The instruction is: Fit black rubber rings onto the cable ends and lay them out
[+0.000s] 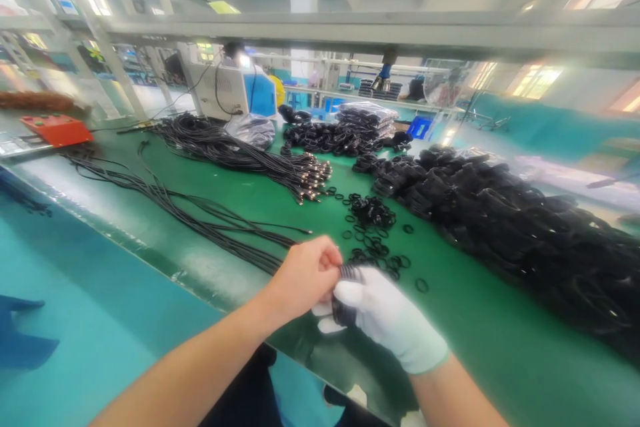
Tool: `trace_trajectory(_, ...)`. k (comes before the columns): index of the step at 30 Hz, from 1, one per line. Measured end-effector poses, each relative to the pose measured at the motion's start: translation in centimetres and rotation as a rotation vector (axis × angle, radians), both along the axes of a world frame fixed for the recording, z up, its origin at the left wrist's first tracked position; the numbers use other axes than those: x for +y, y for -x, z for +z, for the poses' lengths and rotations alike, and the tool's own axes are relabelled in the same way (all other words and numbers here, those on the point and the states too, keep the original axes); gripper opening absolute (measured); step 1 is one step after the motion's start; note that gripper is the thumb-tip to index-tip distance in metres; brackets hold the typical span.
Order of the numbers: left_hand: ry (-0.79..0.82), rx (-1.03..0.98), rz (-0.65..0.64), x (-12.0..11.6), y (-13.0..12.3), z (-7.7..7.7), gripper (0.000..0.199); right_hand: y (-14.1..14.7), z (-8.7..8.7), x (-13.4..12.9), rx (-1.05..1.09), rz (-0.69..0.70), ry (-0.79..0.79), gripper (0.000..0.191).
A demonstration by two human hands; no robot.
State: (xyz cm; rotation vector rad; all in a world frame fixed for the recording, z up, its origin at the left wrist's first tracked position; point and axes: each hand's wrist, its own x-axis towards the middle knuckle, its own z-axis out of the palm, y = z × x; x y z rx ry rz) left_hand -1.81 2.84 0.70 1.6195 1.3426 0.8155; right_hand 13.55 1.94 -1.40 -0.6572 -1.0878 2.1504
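A small coil of black cable (344, 312) is held between both hands above the near edge of the green table. My right hand (387, 310), in a white glove, is closed around this coil. My bare left hand (311, 275) pinches at the coil's upper left side with curled fingers. Just beyond the hands lie black rubber rings (373, 212), some heaped and some scattered singly. Several loose black cables (220, 235) run along the table to the left of my left hand. The fingers hide part of the coil.
A bundle of black cables with metal ends (313, 177) lies behind the rings. Coiled black cables (500, 213) are heaped along the right. A red control box (57, 129) sits far left, a white and blue machine (235, 92) at the back. A metal beam (350, 30) crosses overhead.
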Motion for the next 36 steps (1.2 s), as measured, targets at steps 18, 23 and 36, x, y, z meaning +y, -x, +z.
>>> trace_trajectory(18, -0.096, 0.177, 0.019, 0.5, 0.0, -0.5, 0.006, 0.8, -1.0, -0.1, -0.018, -0.005, 0.023, 0.028)
trace_trajectory(23, -0.146, 0.134, 0.032, 0.3, -0.1, -1.0, 0.007, 1.0, -1.0, -0.1, 0.007, 0.004, 0.045, 0.03)
trace_trajectory(36, -0.036, 0.049, 0.092, 0.8, -0.9, -2.0, 0.008, 0.5, -0.5, -0.4, -0.039, -0.045, 0.046, 0.027)
